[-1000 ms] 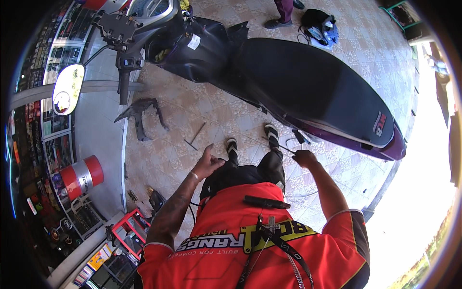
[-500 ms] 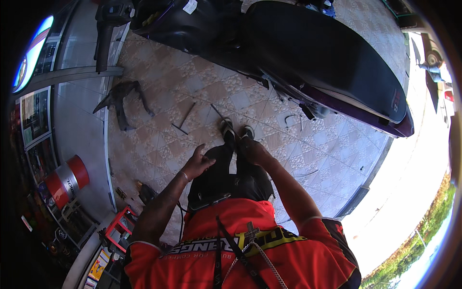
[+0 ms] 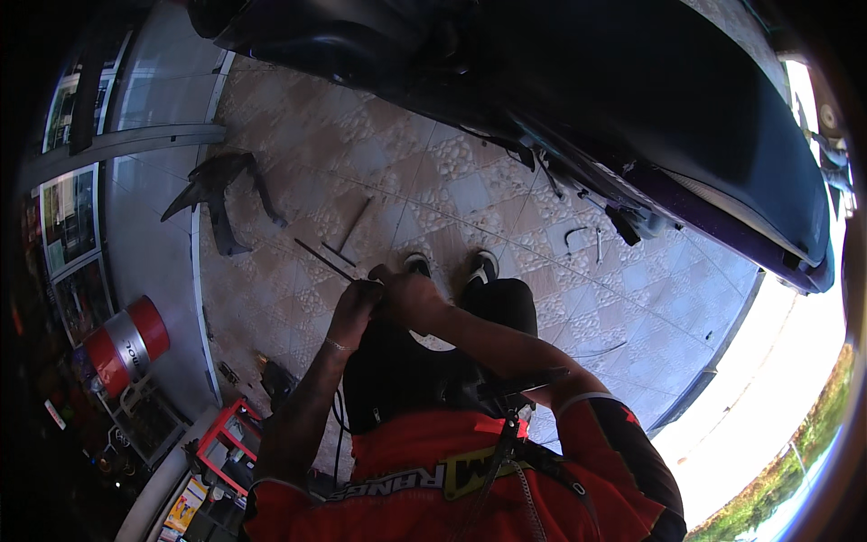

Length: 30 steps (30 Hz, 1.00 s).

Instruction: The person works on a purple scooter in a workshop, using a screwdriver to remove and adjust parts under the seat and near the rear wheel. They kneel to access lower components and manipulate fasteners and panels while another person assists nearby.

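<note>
A long, thin, dark rod-shaped tool (image 3: pixel 323 260) points up and left from my two hands, which meet above my lap. My right hand (image 3: pixel 411 300) is closed around its rear end, so the handle is hidden. Right against it, my left hand (image 3: pixel 355 312) is closed too, its fingertips pressed round the tool where the shaft comes out. Beyond the hands, a T-handled wrench (image 3: pixel 350 233) lies on the tiled floor (image 3: pixel 433 185).
A motor scooter (image 3: pixel 578 99) with a black seat stands across the front. A dark plastic fairing piece (image 3: pixel 217 194) lies at left. Two small tools, including a metal wrench (image 3: pixel 599 246), rest under the scooter. A red and white drum (image 3: pixel 126 343) and a red rack (image 3: pixel 226 443) stand at left.
My right hand has swung left with the rod-shaped tool, which now points more to the left. My left hand, open before, has closed on it. My view has shifted slightly against the scooter.
</note>
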Motion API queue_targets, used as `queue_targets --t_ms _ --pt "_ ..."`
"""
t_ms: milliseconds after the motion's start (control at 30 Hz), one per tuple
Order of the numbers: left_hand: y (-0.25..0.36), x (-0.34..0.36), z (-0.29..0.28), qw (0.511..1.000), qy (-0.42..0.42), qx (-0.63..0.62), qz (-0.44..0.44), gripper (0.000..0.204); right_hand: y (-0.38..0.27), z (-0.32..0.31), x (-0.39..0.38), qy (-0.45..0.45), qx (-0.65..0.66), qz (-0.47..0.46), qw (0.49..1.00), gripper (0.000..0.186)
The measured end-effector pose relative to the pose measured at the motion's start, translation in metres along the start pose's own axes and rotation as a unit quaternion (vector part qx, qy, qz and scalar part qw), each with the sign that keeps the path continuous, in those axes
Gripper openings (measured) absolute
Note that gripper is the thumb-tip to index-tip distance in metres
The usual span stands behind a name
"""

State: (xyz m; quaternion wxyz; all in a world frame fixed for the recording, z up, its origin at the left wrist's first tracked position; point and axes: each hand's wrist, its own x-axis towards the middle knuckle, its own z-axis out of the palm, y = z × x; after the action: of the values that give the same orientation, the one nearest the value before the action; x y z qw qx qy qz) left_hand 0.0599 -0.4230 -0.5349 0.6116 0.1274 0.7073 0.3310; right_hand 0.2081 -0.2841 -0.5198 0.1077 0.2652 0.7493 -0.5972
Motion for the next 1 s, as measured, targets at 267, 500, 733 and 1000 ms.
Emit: queue_targets --t_ms 267,500,733,1000 --pt "-0.069 0.153 -0.011 0.995 -0.01 0.048 0.092 0.033 0.221 -0.077 0.171 0.182 0.499 0.151 0.834 0.092" --pt "-0.097 0.244 -0.025 0.983 -0.012 0.079 0.167 0.029 0.336 -0.12 0.261 0.427 0.696 0.027 0.576 0.078" --pt "-0.088 0.268 -0.022 0.984 -0.004 0.007 0.178 0.029 0.32 -0.114 0.27 0.515 0.654 0.054 0.551 0.071" --pt "-0.082 0.294 -0.027 0.97 -0.021 0.059 0.234 0.03 0.303 -0.128 0.268 0.548 0.64 0.111 0.528 0.06"
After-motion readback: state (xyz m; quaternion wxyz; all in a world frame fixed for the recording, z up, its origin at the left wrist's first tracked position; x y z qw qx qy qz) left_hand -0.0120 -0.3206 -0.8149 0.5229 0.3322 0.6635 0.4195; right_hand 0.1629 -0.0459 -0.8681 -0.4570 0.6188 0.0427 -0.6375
